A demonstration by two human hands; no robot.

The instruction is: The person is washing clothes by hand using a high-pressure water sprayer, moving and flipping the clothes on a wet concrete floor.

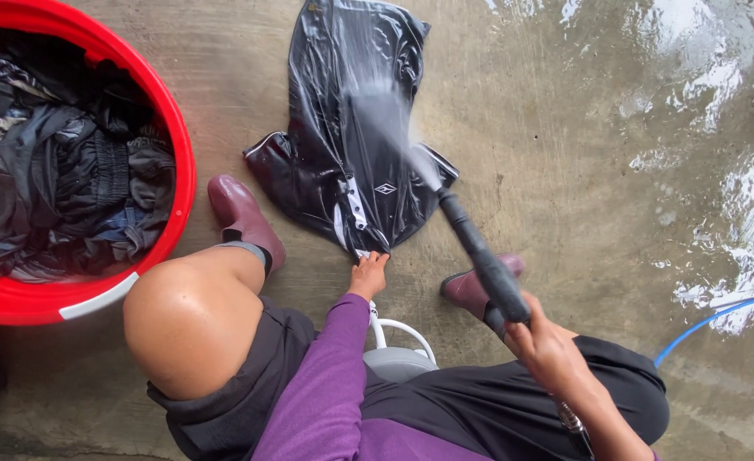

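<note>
The right hand's (548,346) grip is clamped round a black spray lance (479,252) jetting water onto a wet black shirt (343,128) spread on the concrete floor (565,128), whose lower hem the left hand (368,275) pinches, beside a red plastic tub of dark clothes (176,162).

The red tub (176,154) is cut off by the left and top edges. The black shirt's (343,128) top runs off the frame, and spray blurs its middle. Your right hand (541,340) hides the wand's (479,252) grip. The blue hose (718,314) leaves at the right edge.
</note>
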